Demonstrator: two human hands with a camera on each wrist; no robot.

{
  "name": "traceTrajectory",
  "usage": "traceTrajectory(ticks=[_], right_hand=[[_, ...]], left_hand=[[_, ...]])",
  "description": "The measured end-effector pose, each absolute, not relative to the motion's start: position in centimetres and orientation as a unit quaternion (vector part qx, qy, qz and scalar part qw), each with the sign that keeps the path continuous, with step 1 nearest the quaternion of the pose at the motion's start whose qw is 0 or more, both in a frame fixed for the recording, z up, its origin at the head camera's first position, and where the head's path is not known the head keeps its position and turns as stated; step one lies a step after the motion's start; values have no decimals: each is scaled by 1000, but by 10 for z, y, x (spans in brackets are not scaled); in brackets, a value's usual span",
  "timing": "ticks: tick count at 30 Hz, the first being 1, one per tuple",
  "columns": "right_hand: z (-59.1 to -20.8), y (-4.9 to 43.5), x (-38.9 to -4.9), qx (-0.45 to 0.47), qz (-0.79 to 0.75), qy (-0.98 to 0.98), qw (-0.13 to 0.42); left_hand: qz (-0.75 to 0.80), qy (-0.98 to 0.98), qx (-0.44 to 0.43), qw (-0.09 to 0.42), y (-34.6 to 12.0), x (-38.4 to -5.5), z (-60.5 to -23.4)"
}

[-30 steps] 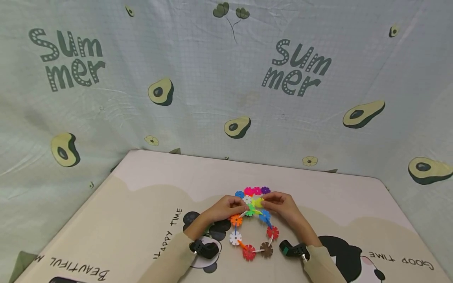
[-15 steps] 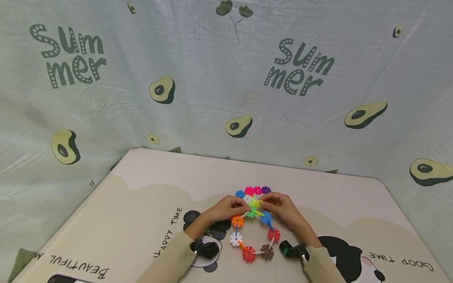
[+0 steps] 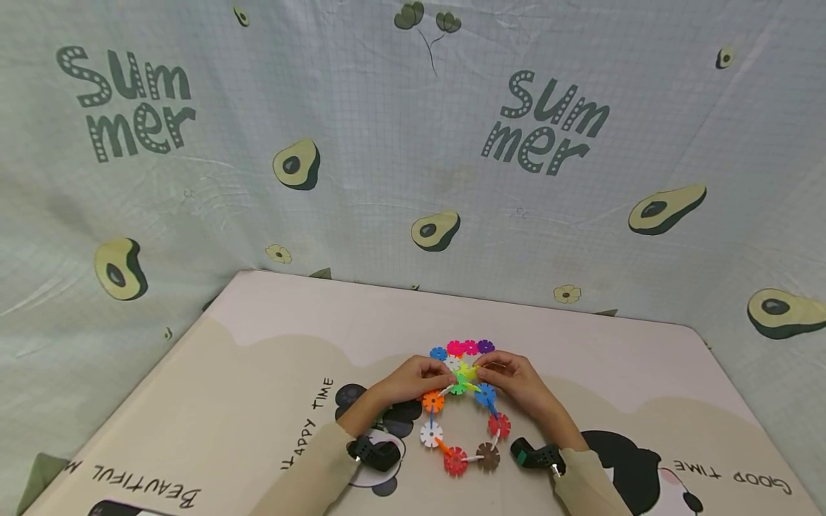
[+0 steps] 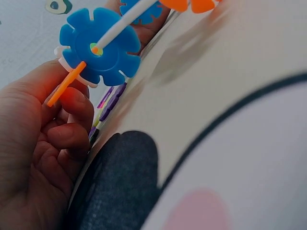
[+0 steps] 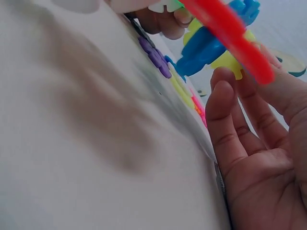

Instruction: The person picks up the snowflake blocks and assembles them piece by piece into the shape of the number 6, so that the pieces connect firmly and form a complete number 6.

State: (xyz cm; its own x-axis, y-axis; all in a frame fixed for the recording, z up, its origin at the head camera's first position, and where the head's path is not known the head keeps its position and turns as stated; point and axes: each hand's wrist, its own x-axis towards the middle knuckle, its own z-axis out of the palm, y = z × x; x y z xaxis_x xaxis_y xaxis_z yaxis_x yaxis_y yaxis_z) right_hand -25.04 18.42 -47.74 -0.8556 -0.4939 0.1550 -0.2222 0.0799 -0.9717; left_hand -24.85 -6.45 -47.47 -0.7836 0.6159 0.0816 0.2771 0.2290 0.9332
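Slotted plastic snowflake discs are joined into a ring held up by both hands, the orange disc, white disc, red disc and brown disc among them. At the ring's far side my left hand pinches the green disc. My right hand pinches a yellow disc against the green one; whether their slots are joined I cannot tell. In the left wrist view, a blue disc blocks part of the left fingers. A red disc partly covers the yellow one in the right wrist view.
Beyond the hands, loose discs lie on the table: a blue disc, pink discs and a purple disc. The patterned tablecloth reaches a hanging avocado-print curtain at the back.
My right fingertips and the yellow disc have shifted slightly left, closer to the green disc. The ring has wobbled a little; the left hand keeps its grip in about the same place.
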Motion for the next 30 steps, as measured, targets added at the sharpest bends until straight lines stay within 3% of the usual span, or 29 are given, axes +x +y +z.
traceTrajectory(ticks=[12,24,30], right_hand=[[-476,183,-250,-283,-633,712,110],[-477,180,-251,-300,-581,753,68],[-477,181,-250,-293,-593,745,85]], left_hand=[[546,764,303,163,-66,-249,-474],[536,767,318,153,-67,-249,-474],[549,762,301,164,-65,-249,-475]])
